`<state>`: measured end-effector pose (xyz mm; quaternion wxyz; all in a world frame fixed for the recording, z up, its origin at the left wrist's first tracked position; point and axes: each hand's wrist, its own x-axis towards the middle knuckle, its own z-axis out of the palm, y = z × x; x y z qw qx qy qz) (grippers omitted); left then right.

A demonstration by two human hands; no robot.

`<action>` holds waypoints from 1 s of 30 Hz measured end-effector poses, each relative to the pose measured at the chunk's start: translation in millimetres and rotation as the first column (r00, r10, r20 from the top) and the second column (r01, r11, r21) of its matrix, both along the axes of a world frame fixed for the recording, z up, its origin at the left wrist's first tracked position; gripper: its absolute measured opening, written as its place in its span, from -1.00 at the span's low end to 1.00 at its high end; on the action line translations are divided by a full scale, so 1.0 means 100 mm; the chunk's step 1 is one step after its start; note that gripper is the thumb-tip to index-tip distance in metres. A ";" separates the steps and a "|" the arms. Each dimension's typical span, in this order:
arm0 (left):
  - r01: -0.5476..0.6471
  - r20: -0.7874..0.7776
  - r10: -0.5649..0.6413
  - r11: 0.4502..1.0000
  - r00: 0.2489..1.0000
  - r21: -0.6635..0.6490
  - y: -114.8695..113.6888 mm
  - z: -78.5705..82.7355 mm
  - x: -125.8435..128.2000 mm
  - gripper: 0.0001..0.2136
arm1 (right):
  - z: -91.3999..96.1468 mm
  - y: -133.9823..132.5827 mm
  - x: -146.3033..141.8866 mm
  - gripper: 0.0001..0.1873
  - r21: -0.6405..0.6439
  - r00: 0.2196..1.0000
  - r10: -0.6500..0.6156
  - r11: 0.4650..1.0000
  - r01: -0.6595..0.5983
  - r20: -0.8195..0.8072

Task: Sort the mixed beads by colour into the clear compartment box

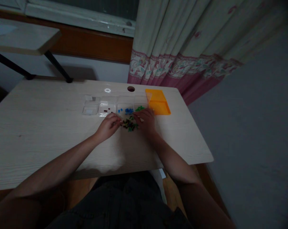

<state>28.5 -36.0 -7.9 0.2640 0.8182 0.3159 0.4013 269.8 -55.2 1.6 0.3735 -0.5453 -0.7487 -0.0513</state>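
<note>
A small pile of mixed dark, green and yellow toy building bricks (129,124) lies on the table between my hands. My left hand (108,127) is at the pile's left edge, thumb and fingers pinched together; what is between them is too small to make out. At the pile's right side, my right hand (146,121) reaches over with fingers apart, partly covering the clear boxes. Blue bricks (129,111) fill part of one clear box, and green bricks (140,108) lie in the box to its right. A few dark red bricks (105,111) sit in a box further left.
An opened orange case (159,105) lies behind my right hand. The leftmost clear box (90,109) has its lid raised behind it. A round cable hole (131,89) is near the table's back edge. A raised shelf (24,36) stands back left; curtains (172,63) hang behind.
</note>
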 end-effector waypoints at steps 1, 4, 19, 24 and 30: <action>0.001 -0.002 -0.001 1.000 1.000 0.000 0.00 0.00 0.00 -0.80 | -0.01 0.04 0.08 -0.84 0.010 0.997 -0.069 0.998 0.069 -0.034; -0.001 -0.015 0.001 1.000 1.000 0.006 -0.02 0.01 0.00 -0.81 | -0.04 0.14 0.31 -0.82 -0.009 0.972 -0.219 0.976 0.219 -0.087; -0.010 -0.053 0.011 1.000 0.999 0.023 -0.02 0.02 0.00 -0.83 | -0.15 0.23 0.44 -0.64 -0.026 0.938 -0.307 0.951 0.307 -0.158; -0.004 -0.066 0.005 1.000 0.998 0.017 -0.03 0.03 0.00 -0.82 | -0.16 0.23 0.44 -0.61 -0.007 0.938 -0.297 0.954 0.301 -0.178; 0.014 -0.096 -0.011 1.000 0.995 0.022 -0.04 0.04 0.00 -0.83 | -0.16 0.23 0.43 -0.60 0.001 0.945 -0.269 0.962 0.274 -0.187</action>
